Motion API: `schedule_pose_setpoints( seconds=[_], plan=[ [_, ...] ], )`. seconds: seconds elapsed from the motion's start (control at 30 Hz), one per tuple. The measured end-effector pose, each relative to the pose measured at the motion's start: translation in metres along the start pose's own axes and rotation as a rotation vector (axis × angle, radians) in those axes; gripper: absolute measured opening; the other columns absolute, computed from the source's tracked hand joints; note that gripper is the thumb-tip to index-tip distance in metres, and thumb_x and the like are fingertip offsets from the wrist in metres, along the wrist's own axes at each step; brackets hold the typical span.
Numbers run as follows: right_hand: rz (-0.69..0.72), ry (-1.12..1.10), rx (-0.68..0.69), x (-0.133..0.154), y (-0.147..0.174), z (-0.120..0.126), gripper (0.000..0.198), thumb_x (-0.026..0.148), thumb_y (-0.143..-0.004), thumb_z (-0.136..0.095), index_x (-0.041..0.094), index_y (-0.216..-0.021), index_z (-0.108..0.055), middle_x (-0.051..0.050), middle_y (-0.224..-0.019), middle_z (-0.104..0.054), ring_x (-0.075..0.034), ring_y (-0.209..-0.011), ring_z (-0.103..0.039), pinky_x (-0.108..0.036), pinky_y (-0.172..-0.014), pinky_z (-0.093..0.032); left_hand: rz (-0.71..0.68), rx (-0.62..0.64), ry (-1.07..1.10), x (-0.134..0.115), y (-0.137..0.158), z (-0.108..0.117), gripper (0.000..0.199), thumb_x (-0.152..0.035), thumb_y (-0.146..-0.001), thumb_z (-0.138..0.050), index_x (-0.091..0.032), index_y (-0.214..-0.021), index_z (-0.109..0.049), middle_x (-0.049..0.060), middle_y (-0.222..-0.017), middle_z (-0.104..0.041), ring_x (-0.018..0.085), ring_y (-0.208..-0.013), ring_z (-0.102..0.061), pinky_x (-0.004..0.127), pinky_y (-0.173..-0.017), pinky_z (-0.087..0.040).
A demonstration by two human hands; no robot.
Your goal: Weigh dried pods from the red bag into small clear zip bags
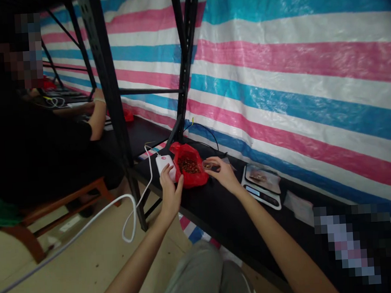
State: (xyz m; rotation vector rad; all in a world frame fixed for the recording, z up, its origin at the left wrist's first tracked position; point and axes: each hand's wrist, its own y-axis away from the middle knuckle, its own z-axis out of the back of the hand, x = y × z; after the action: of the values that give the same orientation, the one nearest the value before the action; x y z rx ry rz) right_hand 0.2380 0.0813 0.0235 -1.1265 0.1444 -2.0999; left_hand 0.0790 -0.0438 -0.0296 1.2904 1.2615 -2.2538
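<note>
Striped tarp [294, 78] (pink/blue/white) covers the wall behind the black table [216, 216]. Person in black [48, 124] sits off to the L, past the rack post [107, 76], w/ a wooden stool [66, 200] below. Red plastic bag [197, 180] sits open on the table, toward its L end, btwn the two hands. Digital scale [261, 198], display lit, is to the R w/ a clear packet [263, 177] on top. L hand [171, 190]: fingers on the white device [162, 161] (cable plugged in), thumb spread toward the bag; can't tell if it grips. R hand [221, 171]: fingertips pinched on a small clear cup [207, 165] at the bag's R rim. Small reddish-brown bits [189, 166] inside the bag.
</note>
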Motion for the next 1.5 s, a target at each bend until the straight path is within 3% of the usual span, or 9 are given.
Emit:
schedule_pose_setpoints(
  seconds=[0.23, 0.33, 0.4, 0.5, 0.67, 0.77, 0.87, 1.17, 1.5],
  plan=[
    [-0.019, -0.063, 0.017, 0.000, -0.009, -0.022, 0.037, 0.028, -0.070, -0.063, 0.023, -0.105, -0.052, -0.003, -0.101, -0.067, -0.018, -0.089, -0.063, -0.032, -0.075, -0.046, -0.127, -0.110, -0.086, 0.002, -0.045, 0.010, 0.039, -0.028, -0.082, -0.047, -0.013, -0.118, -0.039, 0.015, -0.123, -0.042, 0.025, -0.122, -0.034, 0.043, -0.102, -0.027],
    [-0.062, -0.109, -0.035, -0.005, 0.000, -0.005, 0.039, 0.029, -0.070, -0.062, 0.024, -0.107, -0.051, -0.004, -0.103, -0.066, -0.018, -0.088, -0.063, -0.032, -0.074, -0.047, -0.208, -0.160, -0.061, -0.021, -0.039, 0.005, 0.030, -0.024, -0.084, -0.045, -0.016, -0.113, -0.044, 0.013, -0.123, -0.042, 0.023, -0.119, -0.037, 0.042, -0.101, -0.027],
    [-0.088, -0.155, -0.094, -0.016, 0.013, 0.018, 0.041, 0.032, -0.070, -0.063, 0.023, -0.108, -0.050, -0.006, -0.105, -0.065, -0.018, -0.089, -0.063, -0.033, -0.075, -0.048, -0.281, -0.009, -0.008, -0.042, -0.027, -0.012, 0.024, -0.022, -0.084, -0.043, -0.018, -0.108, -0.047, 0.010, -0.120, -0.045, 0.022, -0.116, -0.040, 0.040, -0.100, -0.030],
    [-0.169, -0.124, -0.264, -0.046, 0.044, 0.070, 0.050, 0.038, -0.067, -0.065, 0.022, -0.112, -0.047, -0.008, -0.106, -0.064, -0.020, -0.090, -0.062, -0.034, -0.072, -0.050, -0.423, 0.368, 0.104, -0.070, -0.011, -0.061, 0.026, -0.025, -0.083, -0.046, -0.021, -0.108, -0.049, 0.009, -0.120, -0.046, 0.021, -0.116, -0.039, 0.039, -0.099, -0.032],
    [-0.303, 0.134, -0.532, -0.099, 0.106, 0.151, 0.057, 0.047, -0.064, -0.065, 0.021, -0.111, -0.046, -0.010, -0.105, -0.064, -0.023, -0.086, -0.062, -0.039, -0.072, -0.049, -0.600, 0.833, 0.233, -0.102, -0.008, -0.183, 0.063, -0.044, -0.074, -0.058, -0.014, -0.126, -0.038, 0.018, -0.135, -0.034, 0.027, -0.128, -0.028, 0.042, -0.104, -0.025],
    [-0.331, 0.199, -0.564, -0.118, 0.130, 0.171, 0.051, 0.047, -0.066, -0.063, 0.021, -0.107, -0.047, -0.009, -0.101, -0.065, -0.022, -0.083, -0.062, -0.041, -0.078, -0.048, -0.627, 1.042, 0.168, -0.112, -0.009, -0.245, 0.079, -0.054, -0.062, -0.065, -0.015, -0.127, -0.040, 0.018, -0.134, -0.039, 0.033, -0.127, -0.029, 0.052, -0.105, -0.012],
    [-0.384, 0.293, -0.497, -0.126, 0.139, 0.178, 0.044, 0.044, -0.068, -0.061, 0.022, -0.105, -0.049, -0.007, -0.102, -0.065, -0.022, -0.080, -0.062, -0.042, -0.078, -0.047, -0.676, 1.124, 0.093, -0.116, -0.007, -0.277, 0.076, -0.055, -0.059, -0.067, -0.017, -0.121, -0.048, 0.016, -0.124, -0.051, 0.034, -0.121, -0.038, 0.055, -0.103, -0.008],
    [-0.428, 0.489, -0.318, -0.107, 0.125, 0.190, 0.035, 0.032, -0.072, -0.058, 0.028, -0.106, -0.052, 0.000, -0.103, -0.065, -0.020, -0.084, -0.062, -0.036, -0.075, -0.047, -0.593, 0.973, 0.234, -0.108, -0.012, -0.268, 0.060, -0.041, -0.067, -0.067, -0.019, -0.121, -0.051, 0.012, -0.122, -0.053, 0.026, -0.116, -0.044, 0.038, -0.097, -0.029],
    [-0.351, 0.545, -0.292, -0.072, 0.090, 0.192, 0.034, 0.032, -0.072, -0.060, 0.026, -0.105, -0.054, 0.000, -0.100, -0.066, -0.018, -0.080, -0.062, -0.029, -0.067, -0.046, -0.059, 0.882, 0.788, -0.107, -0.025, -0.257, 0.055, -0.034, -0.065, -0.069, -0.009, -0.113, -0.057, 0.010, -0.094, -0.066, 0.017, -0.084, -0.059, 0.031, -0.081, -0.044]
  ],
)
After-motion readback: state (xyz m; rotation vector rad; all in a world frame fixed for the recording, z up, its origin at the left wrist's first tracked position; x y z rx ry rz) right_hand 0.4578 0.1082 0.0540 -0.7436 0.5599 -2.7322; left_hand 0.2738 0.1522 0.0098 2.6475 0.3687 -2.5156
